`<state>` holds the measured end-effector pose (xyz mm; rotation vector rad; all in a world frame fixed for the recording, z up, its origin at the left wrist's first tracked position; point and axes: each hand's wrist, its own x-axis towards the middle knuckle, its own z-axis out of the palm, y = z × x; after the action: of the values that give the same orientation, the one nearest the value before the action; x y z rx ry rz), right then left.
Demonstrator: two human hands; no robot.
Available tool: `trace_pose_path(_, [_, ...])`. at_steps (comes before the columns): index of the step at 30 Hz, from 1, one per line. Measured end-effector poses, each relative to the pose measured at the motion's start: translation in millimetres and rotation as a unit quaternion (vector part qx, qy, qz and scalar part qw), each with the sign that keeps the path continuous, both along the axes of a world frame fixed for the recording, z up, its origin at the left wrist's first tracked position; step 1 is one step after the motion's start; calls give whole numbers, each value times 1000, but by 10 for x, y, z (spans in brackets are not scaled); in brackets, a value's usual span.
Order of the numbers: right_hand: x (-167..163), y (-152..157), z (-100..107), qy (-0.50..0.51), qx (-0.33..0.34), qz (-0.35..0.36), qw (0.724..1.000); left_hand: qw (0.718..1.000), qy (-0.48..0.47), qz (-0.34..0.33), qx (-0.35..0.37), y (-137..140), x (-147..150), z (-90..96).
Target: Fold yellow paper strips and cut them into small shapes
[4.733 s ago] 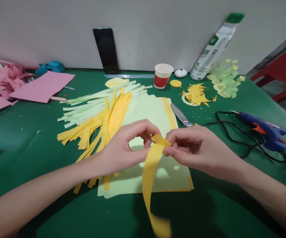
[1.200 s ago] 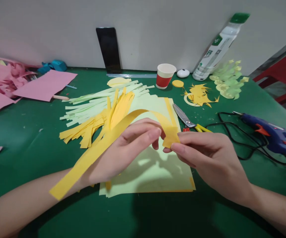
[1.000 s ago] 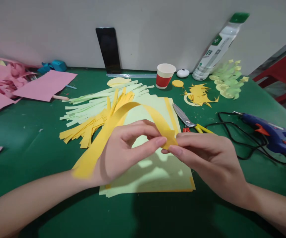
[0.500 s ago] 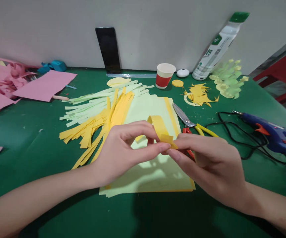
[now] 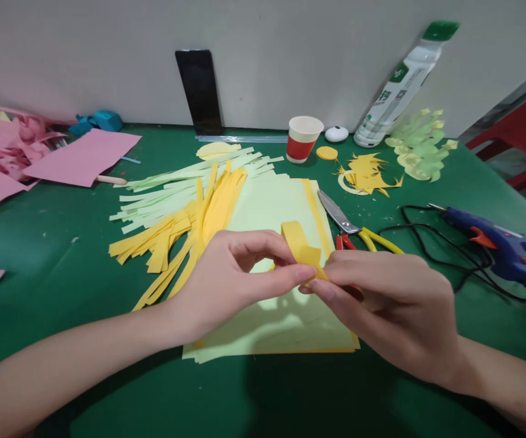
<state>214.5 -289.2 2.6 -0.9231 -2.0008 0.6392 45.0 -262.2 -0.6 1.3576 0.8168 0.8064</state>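
A yellow paper strip (image 5: 296,238), bent into a curl, is pinched between both hands above the paper stack. My left hand (image 5: 245,274) grips it with thumb and forefinger. From the right, my right hand (image 5: 391,298) pinches the strip's end, its fingertips touching those of the left. Below lie pale green paper sheets (image 5: 263,328) with yellow edges showing. Beside the left wrist are yellow paper strips (image 5: 220,204) and pale green strips (image 5: 153,207). Scissors (image 5: 343,219) with red and yellow handles lie beyond the right hand, which partly covers them.
A blue glue gun (image 5: 491,237) and its black cord lie at right. Farther back stand a paper cup (image 5: 303,140) and a leaning white bottle (image 5: 400,88). Yellow spiky paper pieces (image 5: 368,173) lie near a green paper plant (image 5: 422,149). Pink paper (image 5: 84,157) is at left.
Both hands have shifted slightly right and down with the yellow strip. Its curl has become narrower and sits a little lower. The things on the table have not moved.
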Motion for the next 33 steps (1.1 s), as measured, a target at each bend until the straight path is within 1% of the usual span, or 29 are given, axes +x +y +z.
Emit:
trace_pose_path(3, [-5, -3, 26, 15, -38, 8, 999, 1000, -4, -2, -16, -6, 8, -1])
trace_pose_path(7, [3, 2, 48, 46, -111, 18, 993, 999, -36, 12, 15, -17, 15, -8])
trace_pose_path(10, [5, 13, 53, 62, -150, 25, 986, 998, -48, 21, 30, -26, 16, -9])
trace_pose_path(13, [-1, 26, 47, 54, -170, 43, 983, 998, -47, 19, 36, -34, 10, -3])
trace_pose_path(17, [-2, 30, 35, 49, -178, 79, 980, 998, -43, 2, 41, -43, -2, 7])
trace_pose_path(21, [-1, 21, 40, 56, -199, 82, 975, 996, -17, 27, 86, -47, -8, 4])
trace_pose_path(24, [-4, 15, 37, 63, -232, 83, 967, 993, 4, 29, 119, -45, -10, 1])
trace_pose_path(26, [0, 10, 20, 79, -265, 93, 956, 987, 20, 27, 160, -38, -13, 7])
trace_pose_path(28, [8, 5, -6, 108, -315, 104, 937, 975, 38, 26, 216, -28, -16, 20])
trace_pose_path(31, [23, 5, -31, 167, -406, 118, 891, 951, 57, 26, 303, -14, -19, 43])
trace_pose_path(33, [29, 15, -19, 207, -455, 122, 857, 936, 59, 21, 346, -9, -21, 45])
